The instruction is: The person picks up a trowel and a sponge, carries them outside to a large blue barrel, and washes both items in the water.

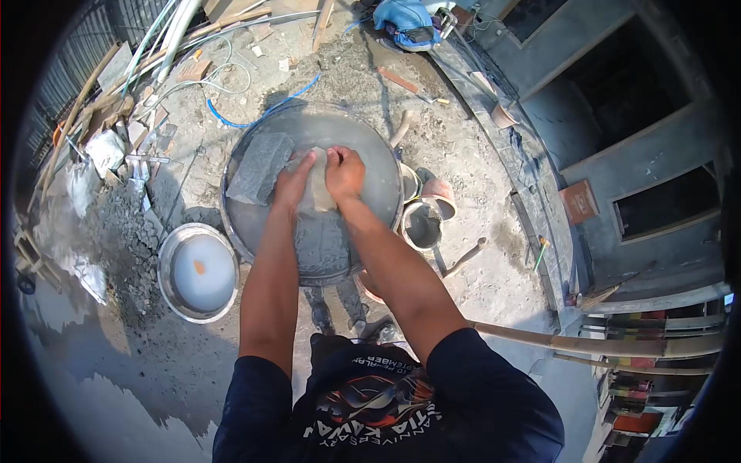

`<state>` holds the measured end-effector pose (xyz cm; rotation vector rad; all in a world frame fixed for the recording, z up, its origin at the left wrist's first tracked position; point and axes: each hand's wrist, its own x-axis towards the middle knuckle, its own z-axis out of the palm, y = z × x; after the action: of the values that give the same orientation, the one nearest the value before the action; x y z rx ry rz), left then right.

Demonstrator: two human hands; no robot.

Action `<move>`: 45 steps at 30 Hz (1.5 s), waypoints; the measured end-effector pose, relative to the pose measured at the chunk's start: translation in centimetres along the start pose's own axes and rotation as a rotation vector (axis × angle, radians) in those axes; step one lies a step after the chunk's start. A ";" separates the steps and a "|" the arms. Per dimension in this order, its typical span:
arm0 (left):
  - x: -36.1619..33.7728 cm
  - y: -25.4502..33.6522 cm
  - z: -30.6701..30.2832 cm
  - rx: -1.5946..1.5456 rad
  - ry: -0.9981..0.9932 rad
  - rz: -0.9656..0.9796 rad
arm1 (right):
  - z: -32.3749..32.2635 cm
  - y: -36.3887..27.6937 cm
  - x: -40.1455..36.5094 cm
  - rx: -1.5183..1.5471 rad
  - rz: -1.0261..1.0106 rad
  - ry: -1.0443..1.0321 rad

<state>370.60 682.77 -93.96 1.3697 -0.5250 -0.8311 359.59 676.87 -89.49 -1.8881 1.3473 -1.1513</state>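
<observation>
Both my hands are over a large round tub (391, 224) of cloudy grey water. My left hand (296, 182) closes on the left side of a pale tan-grey slab (320, 187), thumb up. From the other side my right hand (345, 171) grips the same slab, its fingers curled and its thumb near the left one. Part of the slab is hidden by the hands, and I cannot tell its material. A rough grey block (261, 168) rests in the tub just left of my left hand. Below the hands lies a darker, wet-looking grey block (321, 245).
A metal basin (164, 262) of whitish water, with a small orange piece (199, 267) in it, stands left. Buckets (423, 225) crowd the tub's right side. A blue hose (224, 121) curves behind it. Rubble (127, 239) and pipes lie left; a bamboo pole (532, 338) lies right.
</observation>
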 end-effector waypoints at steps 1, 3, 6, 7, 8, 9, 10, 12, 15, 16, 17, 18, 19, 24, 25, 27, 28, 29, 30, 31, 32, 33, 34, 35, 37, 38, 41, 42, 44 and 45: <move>-1.4 2.1 0.4 -0.056 -0.049 -0.095 | 0.9 0.7 0.8 -0.021 0.046 0.023; -4.0 5.9 1.7 -0.159 -0.142 -0.038 | 0.8 0.0 2.0 -0.083 0.159 0.017; -4.3 6.2 1.2 -0.013 -0.139 -0.076 | 1.2 1.3 2.1 -0.033 0.124 -0.012; -3.8 5.5 0.9 -0.012 -0.149 -0.063 | 1.3 1.1 1.5 0.022 0.121 -0.050; -2.9 4.5 0.7 -0.037 -0.127 -0.123 | 1.0 1.0 0.8 0.028 0.113 -0.040; -2.0 3.5 0.5 -0.065 -0.104 -0.183 | 0.2 1.1 0.2 0.150 0.107 -0.067; -1.8 2.9 0.6 -0.069 -0.111 -0.172 | -0.3 1.2 -0.2 0.269 0.099 -0.095; -1.5 2.3 1.3 -0.198 -0.053 -0.053 | -0.4 2.9 0.0 0.238 0.203 -0.092; -1.5 2.2 1.9 -0.199 0.085 -0.154 | 0.8 6.3 1.0 0.155 0.429 -0.016; -1.5 2.1 2.0 -0.199 0.084 -0.156 | 1.3 6.9 1.0 0.102 0.541 0.062; -1.6 2.1 2.3 -0.192 0.166 -0.115 | 0.4 5.4 0.7 0.101 0.542 0.063; -1.5 1.9 2.5 -0.187 0.248 -0.075 | -1.7 2.2 0.2 0.249 0.490 0.030; -1.2 1.7 2.7 -0.194 0.247 -0.077 | -3.1 -0.2 0.0 0.393 0.432 -0.005; 3.3 -3.1 0.8 -0.110 0.259 -0.214 | -1.8 -0.8 -4.4 -0.083 -0.407 -0.201; 3.0 -3.1 0.8 -0.108 0.263 -0.222 | -1.5 -0.8 -5.1 -0.358 -0.539 -0.223; 1.4 -1.3 1.3 -0.338 0.181 -0.234 | -2.3 -0.8 -3.7 -0.360 -0.400 -0.371; 0.2 0.3 1.9 -0.344 0.192 -0.237 | -2.8 -0.9 -2.4 -0.365 -0.263 -0.507; -1.5 2.1 2.8 -0.322 0.174 -0.115 | -3.2 -1.0 -1.3 -0.370 -0.265 -0.523; -2.4 3.1 3.2 -0.300 0.154 0.006 | -3.5 -1.0 -0.2 -0.270 -0.107 -0.559; -2.4 3.2 3.3 -0.306 0.159 -0.002 | -3.6 -1.0 0.4 -0.169 0.055 -0.584; -2.5 3.0 3.4 -0.252 0.190 0.036 | -2.9 0.5 0.8 -0.178 0.058 -0.591; -2.4 2.9 3.3 -0.199 0.223 0.075 | -2.1 2.1 1.5 -0.075 -0.007 -0.494; -2.3 2.9 3.1 -0.206 0.230 0.068 | -1.4 3.3 1.9 0.030 -0.071 -0.396; -2.1 3.0 3.0 -0.197 0.172 0.044 | -2.0 2.6 2.6 0.021 -0.075 -0.405; -1.9 2.8 2.7 -0.187 0.114 0.014 | -3.3 1.6 3.7 -0.031 0.161 -0.595; -1.8 2.8 2.6 -0.244 0.066 0.008 | -2.8 1.9 3.5 -0.035 0.165 -0.596; -1.8 3.1 3.0 -0.275 0.039 0.020 | -1.1 2.8 2.8 0.019 0.115 -0.262; -2.0 3.4 3.2 -0.246 0.058 0.043 | -0.7 3.1 2.7 0.017 0.095 -0.245; -2.4 4.5 3.6 -0.222 0.067 0.059 | 0.0 3.3 2.3 0.017 0.080 -0.225; -2.6 4.7 3.6 -0.200 0.076 0.078 | 0.3 3.4 1.9 0.071 -0.037 -0.161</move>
<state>367.27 682.43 -88.47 1.1847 -0.4215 -0.7447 358.52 673.91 -91.74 -1.9177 1.1737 -1.0274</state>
